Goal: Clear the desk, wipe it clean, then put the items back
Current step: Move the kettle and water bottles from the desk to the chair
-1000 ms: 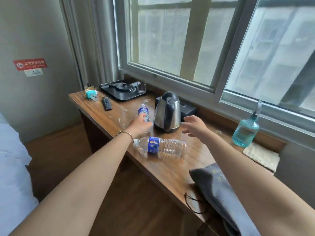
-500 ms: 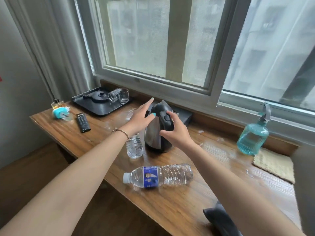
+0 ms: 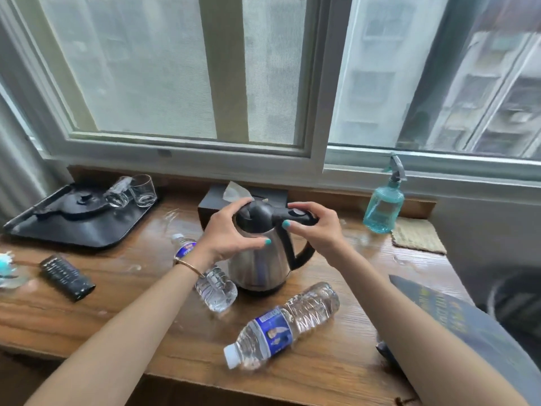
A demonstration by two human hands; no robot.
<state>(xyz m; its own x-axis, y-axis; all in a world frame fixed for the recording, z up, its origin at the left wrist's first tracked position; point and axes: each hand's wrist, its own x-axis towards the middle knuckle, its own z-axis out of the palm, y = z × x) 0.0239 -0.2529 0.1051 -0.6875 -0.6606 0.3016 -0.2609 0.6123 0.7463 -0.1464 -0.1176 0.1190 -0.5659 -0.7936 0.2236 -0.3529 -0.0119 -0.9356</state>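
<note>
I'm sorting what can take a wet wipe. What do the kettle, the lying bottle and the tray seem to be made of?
Kettle: brushed steel body by its dull sheen, with a lid and handle that look like black matte plastic.
Lying bottle: thin clear plastic, ribbed, with a blue label.
Tray: black, smooth and slightly glossy, probably plastic, though the look leaves it open.

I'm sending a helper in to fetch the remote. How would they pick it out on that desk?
Start at the black tray in the desk's far left corner under the window. Just in front of it, toward the desk's front edge, lies the remote: flat, black and slim. Unlike the clear water bottles nearby, it is opaque with rows of small buttons.
</note>
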